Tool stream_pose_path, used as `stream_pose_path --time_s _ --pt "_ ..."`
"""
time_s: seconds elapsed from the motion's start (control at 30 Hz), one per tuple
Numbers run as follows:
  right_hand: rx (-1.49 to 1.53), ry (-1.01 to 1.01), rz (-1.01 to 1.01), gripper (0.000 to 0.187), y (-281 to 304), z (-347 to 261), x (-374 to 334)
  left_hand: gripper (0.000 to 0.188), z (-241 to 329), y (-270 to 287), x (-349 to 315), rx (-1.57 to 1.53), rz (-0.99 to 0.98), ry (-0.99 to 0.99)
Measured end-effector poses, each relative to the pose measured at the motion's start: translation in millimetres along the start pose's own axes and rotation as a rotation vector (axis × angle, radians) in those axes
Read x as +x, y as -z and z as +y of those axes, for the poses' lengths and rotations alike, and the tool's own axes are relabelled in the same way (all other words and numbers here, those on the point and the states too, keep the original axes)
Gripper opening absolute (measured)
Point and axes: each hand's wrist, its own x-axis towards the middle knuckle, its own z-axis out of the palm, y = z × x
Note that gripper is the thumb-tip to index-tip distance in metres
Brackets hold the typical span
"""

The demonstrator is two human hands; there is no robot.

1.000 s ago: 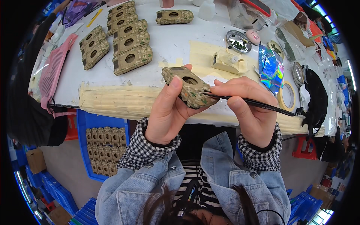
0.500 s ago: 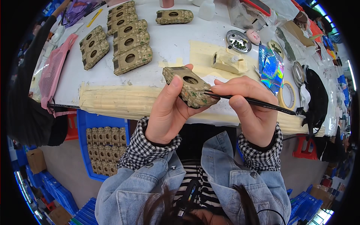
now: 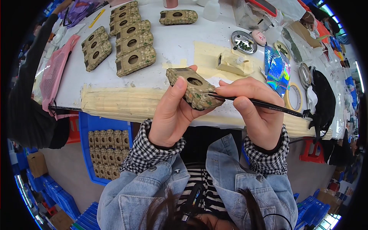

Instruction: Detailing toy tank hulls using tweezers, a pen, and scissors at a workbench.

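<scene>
The left hand (image 3: 170, 111) grasps one camouflage-painted tank hull (image 3: 193, 88), thumb along its near side and fingers wrapped behind – the piece is held tilted above the near edge of the table (image 3: 172, 50), round turret hole facing up. The right hand (image 3: 255, 109) pinches one thin black paintbrush (image 3: 253, 101) between thumb and fingertips; the brush tip touches the hull's lower right side, just beside the left palm, and the handle runs out to the right. Hull sits wholly within the left grip, between both hands, not resting on anything.

Count on the table: a far-left cluster of about eight finished hulls (image 3: 122, 40) in two slanted rows, well apart from the hands – exact number uncertain where they overlap. One more single hull (image 3: 178, 17) lies alone near the far edge. One unpainted beige part (image 3: 232, 63) stands on a patch of yellowish tape right of centre. One round metal dish (image 3: 244, 41) with dark paint beyond it, one roll of masking tape (image 3: 294, 97) near the right edge, one shiny blue foil packet (image 3: 278, 71) between them. A pink mesh bag (image 3: 57, 71) hangs at the left edge.

Below the near-left edge, one blue crate (image 3: 86, 126) holds two rows of hulls, packed upright, touching.
</scene>
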Motion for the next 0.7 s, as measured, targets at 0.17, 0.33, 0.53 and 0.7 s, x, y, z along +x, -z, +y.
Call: stream_pose_path --time_s 0.17,0.33,0.53,0.7 --pt "0.019 -0.001 0.004 0.015 -0.5 0.5 -0.6 0.058 -0.1 1.3 -0.1 -0.013 -0.011 0.004" --pt "0.057 0.001 0.008 0.015 -0.6 3.3 -2.0 0.058 0.2 2.2 0.0 -0.024 -0.012 0.021" --pt "0.027 -0.001 0.001 0.015 -0.7 0.6 -1.1 0.058 -0.2 1.3 0.0 0.000 -0.002 0.013" --pt "0.017 0.004 0.000 0.015 -0.7 1.1 -0.8 0.059 0.2 1.2 -0.4 0.022 -0.003 0.010"
